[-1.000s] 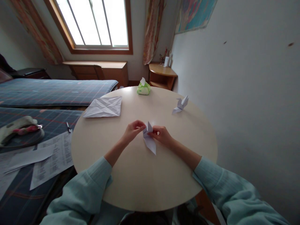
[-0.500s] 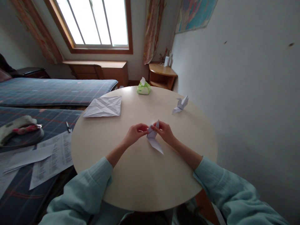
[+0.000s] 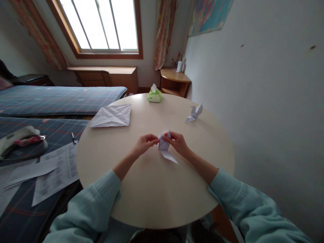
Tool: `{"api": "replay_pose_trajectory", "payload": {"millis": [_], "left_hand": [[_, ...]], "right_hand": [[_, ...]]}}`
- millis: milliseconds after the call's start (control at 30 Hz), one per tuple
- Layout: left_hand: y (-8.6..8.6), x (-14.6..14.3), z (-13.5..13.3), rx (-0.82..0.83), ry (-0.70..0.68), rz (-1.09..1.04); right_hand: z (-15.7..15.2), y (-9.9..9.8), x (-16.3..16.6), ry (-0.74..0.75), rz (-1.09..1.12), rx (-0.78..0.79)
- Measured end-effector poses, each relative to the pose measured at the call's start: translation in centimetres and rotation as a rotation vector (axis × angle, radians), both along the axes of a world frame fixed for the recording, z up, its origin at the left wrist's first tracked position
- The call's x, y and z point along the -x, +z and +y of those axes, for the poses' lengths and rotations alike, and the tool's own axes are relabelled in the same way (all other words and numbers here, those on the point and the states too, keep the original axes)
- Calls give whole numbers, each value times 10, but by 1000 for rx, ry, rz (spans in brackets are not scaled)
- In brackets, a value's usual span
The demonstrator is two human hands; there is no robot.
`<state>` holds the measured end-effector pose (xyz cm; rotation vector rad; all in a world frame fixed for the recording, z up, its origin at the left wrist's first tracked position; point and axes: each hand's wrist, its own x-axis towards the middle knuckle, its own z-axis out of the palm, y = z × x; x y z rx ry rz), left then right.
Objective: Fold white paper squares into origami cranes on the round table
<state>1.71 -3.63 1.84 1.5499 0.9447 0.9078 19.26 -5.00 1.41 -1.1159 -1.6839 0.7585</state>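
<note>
At the middle of a round beige table (image 3: 157, 195), both my hands pinch a small folded white paper piece (image 3: 165, 150). My left hand (image 3: 145, 142) grips its left edge with closed fingertips. On the piece's right side, my right hand (image 3: 177, 141) has thumb and fingers pressed on the upper flap. A pointed end of the paper lies on the tabletop toward me and to the right.
A finished white paper bird (image 3: 194, 113) stands at the table's far right. A creased, unfolded sheet (image 3: 111, 115) lies at the far left, a green tissue pack (image 3: 155, 95) at the back edge. Left of the table are beds with printed papers (image 3: 54, 170) and a pen (image 3: 73, 137).
The folded piece's lower point has swung to the right across the table. Both hands have shifted slightly right and closer together on its upper flap.
</note>
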Motion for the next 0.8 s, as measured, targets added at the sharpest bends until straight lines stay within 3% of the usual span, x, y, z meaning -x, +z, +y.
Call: {"api": "replay_pose_trajectory", "payload": {"millis": [333,800], "left_hand": [[2,-1,-1,122,-13,-38],[2,-3,-2,-28,89,-141]], "right_hand": [[-1,-1,0,-44,-116,-117],[0,0,2,-7,-49,-40]]}}
